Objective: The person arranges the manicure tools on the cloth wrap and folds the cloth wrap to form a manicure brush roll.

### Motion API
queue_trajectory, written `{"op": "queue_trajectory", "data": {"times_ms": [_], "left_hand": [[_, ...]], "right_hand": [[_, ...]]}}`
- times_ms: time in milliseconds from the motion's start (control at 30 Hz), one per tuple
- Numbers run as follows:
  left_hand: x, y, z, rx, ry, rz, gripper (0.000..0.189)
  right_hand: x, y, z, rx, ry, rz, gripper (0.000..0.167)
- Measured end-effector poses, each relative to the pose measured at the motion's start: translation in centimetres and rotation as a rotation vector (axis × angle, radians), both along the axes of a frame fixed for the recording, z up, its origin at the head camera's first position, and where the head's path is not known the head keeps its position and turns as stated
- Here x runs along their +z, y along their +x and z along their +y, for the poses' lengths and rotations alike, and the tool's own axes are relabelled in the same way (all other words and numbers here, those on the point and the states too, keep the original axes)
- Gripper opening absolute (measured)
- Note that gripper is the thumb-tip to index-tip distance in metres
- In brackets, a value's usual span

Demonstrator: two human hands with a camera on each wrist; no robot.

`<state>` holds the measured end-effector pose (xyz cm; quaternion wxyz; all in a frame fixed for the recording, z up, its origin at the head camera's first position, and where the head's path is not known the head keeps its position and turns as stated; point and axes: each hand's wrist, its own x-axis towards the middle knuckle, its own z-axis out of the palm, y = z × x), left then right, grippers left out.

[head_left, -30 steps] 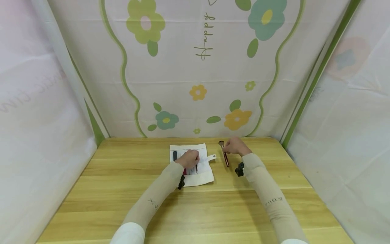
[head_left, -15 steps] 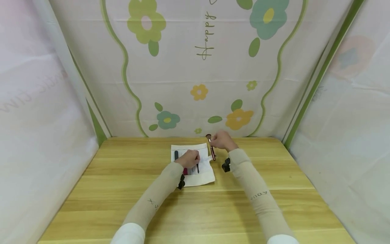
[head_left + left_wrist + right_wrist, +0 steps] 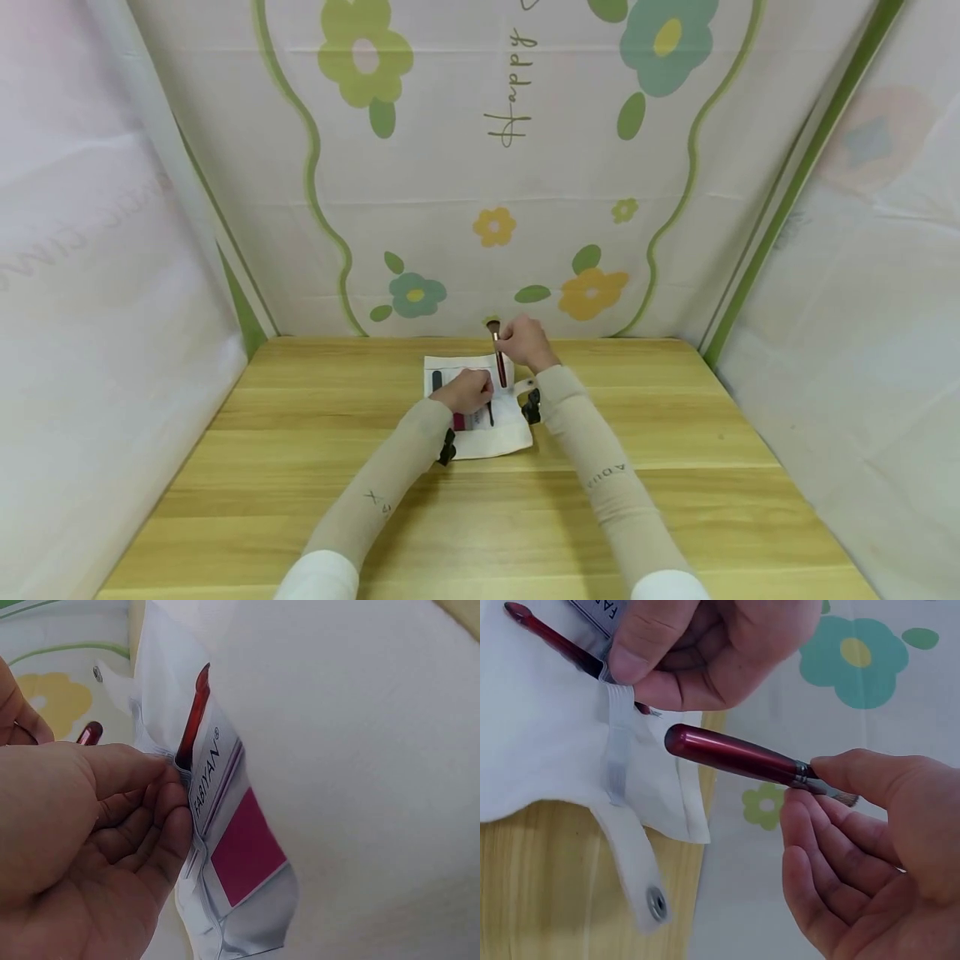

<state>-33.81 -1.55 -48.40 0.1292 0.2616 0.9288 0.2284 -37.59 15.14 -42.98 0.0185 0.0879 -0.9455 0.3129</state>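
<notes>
A white fabric pouch (image 3: 491,446) lies unfolded on the table. My left hand (image 3: 467,392) pinches its elastic band (image 3: 619,754) between thumb and fingers. A slim dark-red tool with a pointed end (image 3: 195,716) is tucked under that band, beside a packet with a magenta block (image 3: 247,847) and FABIYAN lettering. Over the pouch's far right part, my right hand (image 3: 527,340) holds a makeup brush (image 3: 735,759) by its metal collar, between thumb and fingers. The brush's glossy red handle points toward the band, apart from it; its bristles are partly hidden by the fingers.
A strap with a metal snap (image 3: 656,904) sticks out from the pouch's right side. Also in the pouch is a dark flat strip (image 3: 437,380). The wooden table (image 3: 675,467) meets a flowered cloth wall (image 3: 450,183) behind, with cloth walls on both sides.
My right hand has carried the makeup brush left and up, from the table right of the pouch to over the pouch. The left hand stays at the elastic band.
</notes>
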Motion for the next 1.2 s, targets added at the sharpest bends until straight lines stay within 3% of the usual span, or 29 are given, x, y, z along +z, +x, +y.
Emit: {"op": "queue_trajectory", "data": {"times_ms": [300,567,800,1033,1200], "left_hand": [[-0.4,-0.2,-0.1,-0.013,0.008,0.021,0.014],[-0.7,-0.2,-0.2,-0.017,-0.006,0.028,0.015],[-0.6,-0.3,-0.3,-0.013,0.011,0.034,0.013],[-0.3,0.1,-0.4,0.007,0.035,-0.02,0.016],[-0.2,0.3,-0.4,0.004,0.035,-0.018,0.015]], "right_hand": [[-1.1,-0.4,-0.8,-0.033,-0.053,0.047,0.057],[-2.1,-0.7,-1.1,-0.071,-0.055,-0.001,0.056],[-2.9,-0.9,-1.3,-0.069,-0.058,0.01,0.059],[-3.4,-0.7,-1.4,-0.065,-0.067,-0.056,0.053],[-3.7,-0.6,-1.4,-0.061,-0.025,-0.097,0.049]]}}
